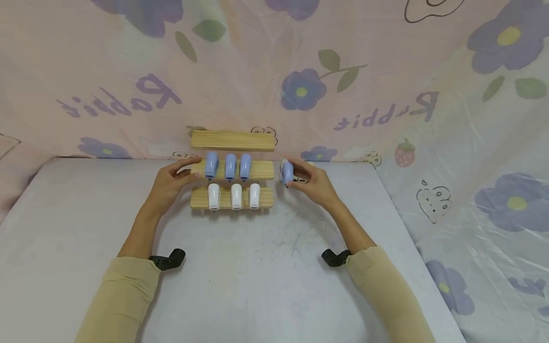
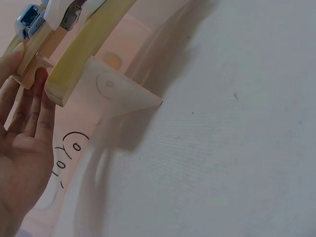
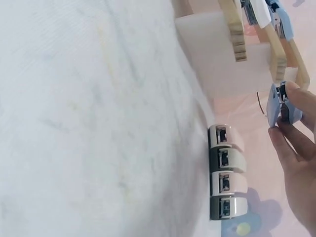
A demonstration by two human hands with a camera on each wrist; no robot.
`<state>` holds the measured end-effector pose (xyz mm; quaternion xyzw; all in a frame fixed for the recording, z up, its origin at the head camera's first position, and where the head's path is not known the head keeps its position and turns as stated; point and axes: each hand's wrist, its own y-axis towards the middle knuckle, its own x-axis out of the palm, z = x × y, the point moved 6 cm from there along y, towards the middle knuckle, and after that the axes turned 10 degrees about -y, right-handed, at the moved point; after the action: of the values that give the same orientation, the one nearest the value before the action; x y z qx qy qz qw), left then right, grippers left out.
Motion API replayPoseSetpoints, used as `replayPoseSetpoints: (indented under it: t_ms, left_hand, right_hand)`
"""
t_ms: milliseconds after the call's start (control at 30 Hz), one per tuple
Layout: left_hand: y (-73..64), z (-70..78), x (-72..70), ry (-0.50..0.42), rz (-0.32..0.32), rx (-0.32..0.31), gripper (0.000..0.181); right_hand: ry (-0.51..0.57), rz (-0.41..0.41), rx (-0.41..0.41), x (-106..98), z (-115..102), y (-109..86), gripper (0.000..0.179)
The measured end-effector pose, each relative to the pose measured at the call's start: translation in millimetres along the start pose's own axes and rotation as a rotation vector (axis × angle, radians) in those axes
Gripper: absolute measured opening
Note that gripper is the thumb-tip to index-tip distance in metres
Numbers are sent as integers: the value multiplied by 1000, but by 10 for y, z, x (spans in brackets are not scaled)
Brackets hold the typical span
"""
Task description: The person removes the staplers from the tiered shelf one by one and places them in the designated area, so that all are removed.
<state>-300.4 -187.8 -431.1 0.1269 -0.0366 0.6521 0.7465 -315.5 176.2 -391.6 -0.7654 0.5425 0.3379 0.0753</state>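
Observation:
A three-step wooden rack on clear supports stands at the back of the table. Three light-blue mini staplers sit on its middle step and three white ones on the front step. My left hand grips the left end of the middle step, thumb on one side and fingers on the other. Just off that step's right end, my right hand pinches another light-blue stapler between thumb and fingers. The back step carries nothing.
Several more pale staplers stand in a row by the back edge, near my right hand and mostly hidden behind it in the head view. A printed cloth hangs behind the white table. Black wrist mounts project inward from both sleeves.

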Motion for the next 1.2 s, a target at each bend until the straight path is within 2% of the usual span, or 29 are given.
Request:
replayPoseSetpoints:
  t_ms: [133, 333, 567, 833, 1200]
  left_hand:
    - [-1, 4, 0, -22, -4, 3, 46]
    - [12, -4, 2, -47, -19, 15, 45]
    - [9, 3, 7, -67, -27, 17, 46]
    - [12, 6, 18, -81, -35, 14, 47]
    - [-5, 16, 26, -89, -36, 9, 48]
  right_hand:
    - [-4, 3, 32, 8, 205, -19, 65]
    - [-49, -6, 70, 25, 322, -82, 63]
    - [-39, -25, 102, 80, 418, -116, 63]
    - [-76, -1, 151, 130, 455, -134, 62]
    - [-90, -63, 236, 244, 584, -117, 61]
